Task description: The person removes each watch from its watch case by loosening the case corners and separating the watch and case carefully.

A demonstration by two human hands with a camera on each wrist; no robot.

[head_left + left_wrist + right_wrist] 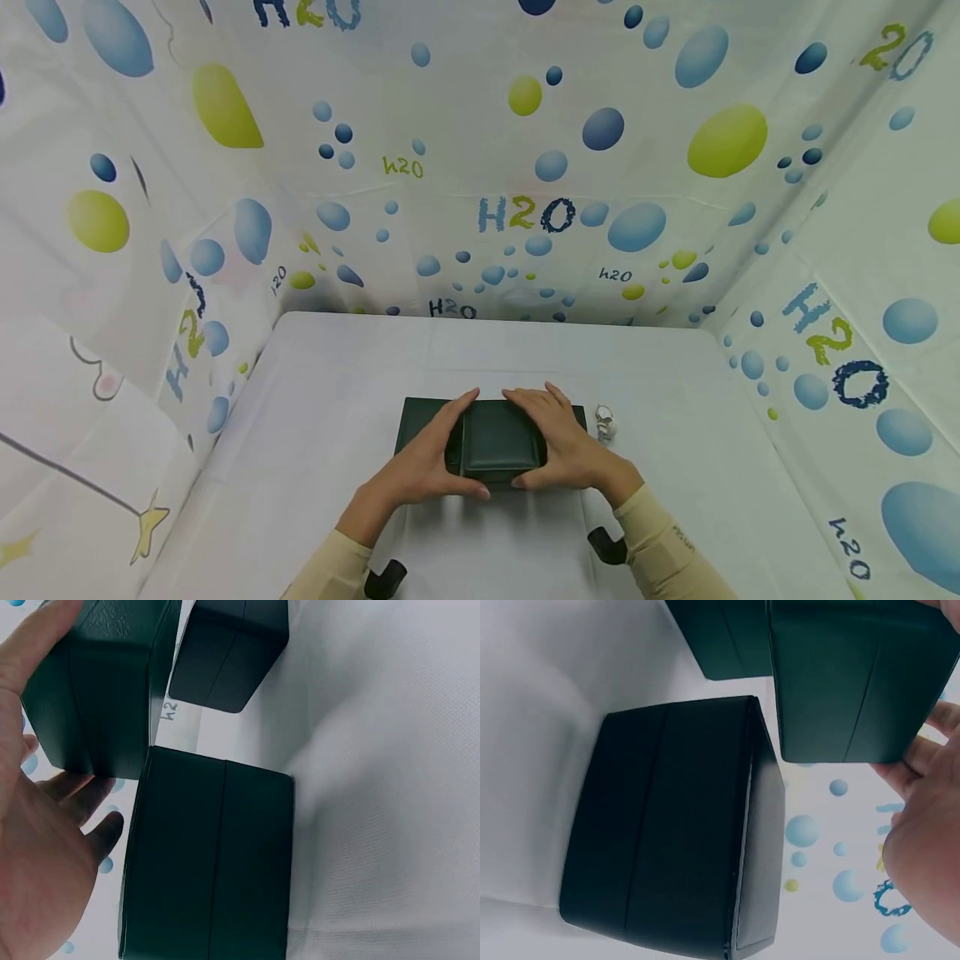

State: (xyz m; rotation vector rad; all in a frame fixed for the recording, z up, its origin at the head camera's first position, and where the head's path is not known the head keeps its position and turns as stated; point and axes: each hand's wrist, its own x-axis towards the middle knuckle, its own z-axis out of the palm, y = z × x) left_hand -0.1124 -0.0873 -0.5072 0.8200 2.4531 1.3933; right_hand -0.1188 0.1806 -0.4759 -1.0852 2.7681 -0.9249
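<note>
Base boxes: two down, between side edges of surface;
Top box: left hand, right hand gripping; seating unclear; unreleased

The left hand and right hand grip opposite sides of a green box. More green surfaces flank the box, partly covered by the hands. Right of the box, a silvery object lies on the white table. Beyond the box hangs a spotted sheet lettered H2O.
</note>
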